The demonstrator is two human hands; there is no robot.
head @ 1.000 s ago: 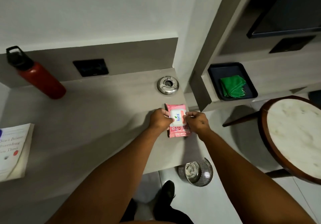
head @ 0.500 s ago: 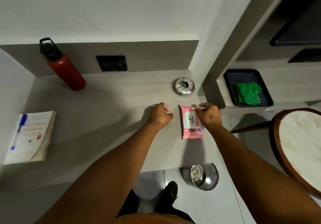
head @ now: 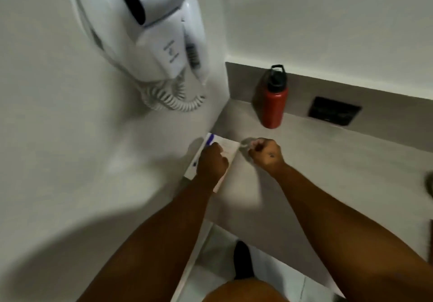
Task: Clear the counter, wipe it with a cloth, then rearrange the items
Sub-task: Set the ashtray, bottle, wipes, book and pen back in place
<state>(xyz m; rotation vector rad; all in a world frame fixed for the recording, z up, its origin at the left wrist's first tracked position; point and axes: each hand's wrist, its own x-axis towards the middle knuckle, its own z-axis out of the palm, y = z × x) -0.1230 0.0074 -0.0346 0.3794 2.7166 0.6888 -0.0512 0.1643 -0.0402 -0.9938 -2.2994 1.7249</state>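
Observation:
A white book [head: 229, 148] lies at the left end of the grey counter [head: 328, 161], against the side wall. A blue pen [head: 210, 138] rests along the book's left edge. My left hand [head: 212, 163] sits on the book and over the pen, fingers curled down onto them; blur hides the exact grip. My right hand [head: 266, 154] hovers just right of the book's far corner with curled fingers and nothing in it. A red bottle [head: 273, 105] with a black cap stands upright at the back of the counter.
A white wall-mounted hair dryer [head: 152, 27] with a coiled cord hangs on the left wall above the book. A black socket plate [head: 334, 114] sits in the backsplash. The metal ashtray [head: 430, 182] shows at the right edge. Below the counter are floor tiles and my shoe [head: 243, 264].
My view swung left, away from the pink wipes pack, which is out of view. Both hands left the pack and moved to the book at the counter's left end.

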